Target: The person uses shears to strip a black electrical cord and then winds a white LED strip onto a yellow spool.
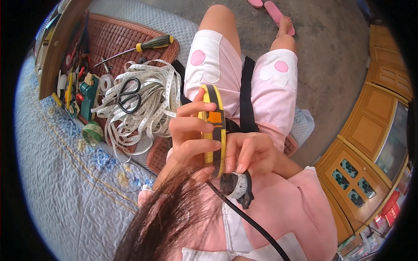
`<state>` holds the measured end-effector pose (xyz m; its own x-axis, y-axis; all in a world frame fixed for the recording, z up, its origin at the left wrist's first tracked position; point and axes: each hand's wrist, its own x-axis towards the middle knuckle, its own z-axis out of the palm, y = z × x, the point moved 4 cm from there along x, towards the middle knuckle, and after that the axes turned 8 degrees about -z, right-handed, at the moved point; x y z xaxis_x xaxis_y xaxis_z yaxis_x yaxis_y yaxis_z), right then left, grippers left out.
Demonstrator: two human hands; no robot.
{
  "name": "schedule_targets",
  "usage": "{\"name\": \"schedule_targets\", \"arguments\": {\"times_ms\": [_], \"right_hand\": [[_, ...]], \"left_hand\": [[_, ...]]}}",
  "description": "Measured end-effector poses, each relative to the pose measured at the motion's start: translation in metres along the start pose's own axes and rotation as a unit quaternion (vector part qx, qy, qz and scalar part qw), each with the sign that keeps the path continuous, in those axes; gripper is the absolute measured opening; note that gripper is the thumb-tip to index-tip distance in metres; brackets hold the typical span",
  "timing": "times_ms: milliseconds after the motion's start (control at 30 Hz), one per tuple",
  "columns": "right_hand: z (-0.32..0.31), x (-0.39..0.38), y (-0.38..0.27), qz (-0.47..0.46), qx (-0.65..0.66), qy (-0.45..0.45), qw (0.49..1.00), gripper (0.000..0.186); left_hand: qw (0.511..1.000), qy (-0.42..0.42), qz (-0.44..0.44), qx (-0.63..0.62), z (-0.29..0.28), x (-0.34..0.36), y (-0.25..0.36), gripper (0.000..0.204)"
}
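Observation:
My left hand (190, 145) grips a round tape-measure case (213, 130), yellow at the rims with a black band and an orange patch. The case stands on edge, its narrow side facing up. My right hand (252, 150) is closed just to the right of it, thumb and fingers pinching a small dark round piece (236, 185) with a white graduated band. Part of that piece is hidden behind the fingers. To the left lies a big loose heap of white measuring tape (148, 100), with black-handled scissors (129, 95) resting on it.
A yellow-black screwdriver (154, 43) lies on the brown woven mat (113, 32). Beside a wooden box (54, 56) are several tools, a green dispenser (89, 98) and a green tape roll (92, 132). A black cord (250, 224) crosses my front. Wooden cabinets (361, 117) stand at right.

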<state>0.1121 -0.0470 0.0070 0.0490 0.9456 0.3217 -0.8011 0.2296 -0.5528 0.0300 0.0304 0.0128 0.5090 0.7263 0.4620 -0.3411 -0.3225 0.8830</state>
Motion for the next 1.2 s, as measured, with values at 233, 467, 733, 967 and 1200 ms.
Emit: {"name": "schedule_targets", "arguments": {"times_ms": [233,467,733,967,1200], "right_hand": [[0.002,0.008,-0.001,0.017,0.002,0.034,0.999,0.007],[0.001,0.006,0.001,0.012,-0.015,0.016,1.000,0.008],[0.004,0.015,0.010,0.027,-0.037,0.023,0.999,0.007],[0.005,0.013,0.007,0.020,-0.085,-0.019,0.996,0.007],[0.003,0.012,0.006,0.025,-0.095,-0.003,0.995,0.009]], "left_hand": [[0.998,-0.009,-0.022,-0.053,-0.004,0.003,-0.006,0.021],[0.976,-0.058,-0.084,-0.194,0.004,-0.006,-0.028,0.065],[0.933,-0.125,-0.298,-0.162,-0.006,-0.004,-0.034,0.091],[0.943,-0.127,-0.249,-0.181,-0.005,-0.009,-0.033,0.086],[0.957,-0.094,-0.224,-0.162,-0.005,-0.009,-0.035,0.083]]}}
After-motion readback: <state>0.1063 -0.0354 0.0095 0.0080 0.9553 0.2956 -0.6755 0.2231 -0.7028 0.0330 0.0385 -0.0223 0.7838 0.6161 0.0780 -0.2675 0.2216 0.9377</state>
